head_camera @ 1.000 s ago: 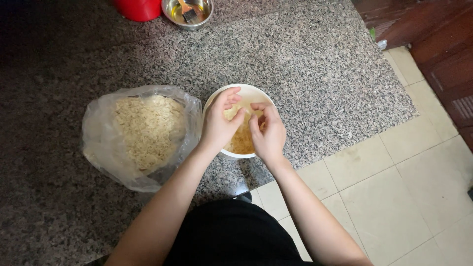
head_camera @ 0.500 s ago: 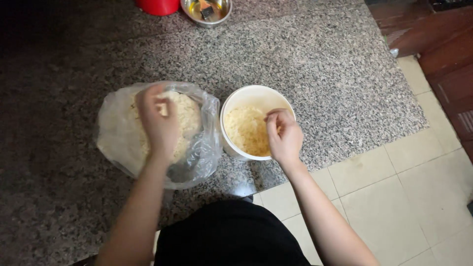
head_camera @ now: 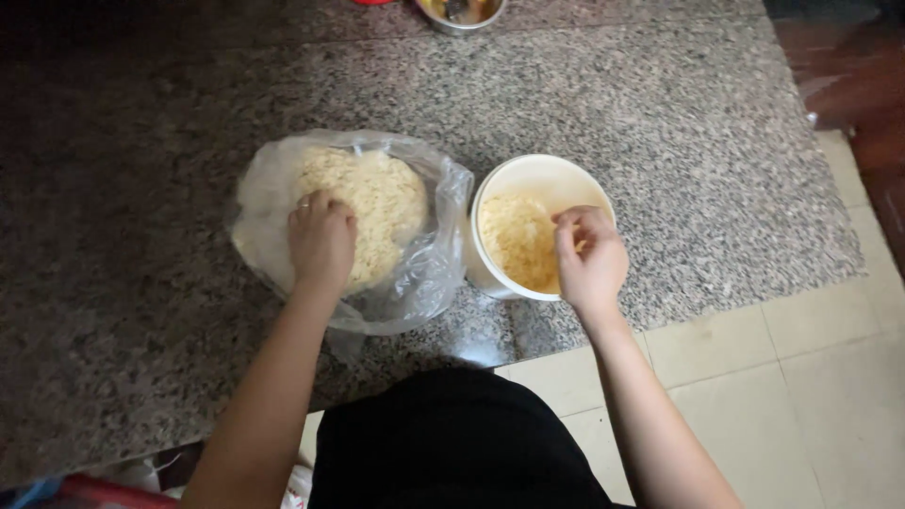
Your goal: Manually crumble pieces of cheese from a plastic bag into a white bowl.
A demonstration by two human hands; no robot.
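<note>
A clear plastic bag (head_camera: 429, 254) full of pale yellow shredded food (head_camera: 382, 193) lies open on a speckled granite counter (head_camera: 613, 94). My left hand (head_camera: 320, 238) is inside the bag, fingers curled into the shreds. Right beside the bag stands a white round bowl (head_camera: 528, 174) holding more of the same food (head_camera: 518, 240). My right hand (head_camera: 589, 256) rests on the bowl's near right rim, fingers bent with the tips pinched over the food; whether it holds any shreds I cannot tell.
A metal bowl (head_camera: 462, 14) with mixed contents sits at the counter's far edge. Pale floor tiles (head_camera: 801, 377) lie to the right and below the counter. Dark wooden steps (head_camera: 858, 85) are at the upper right.
My left hand has left the white bowl and gone into the plastic bag on the left. My right hand stays at the bowl's rim. The view has shifted.
</note>
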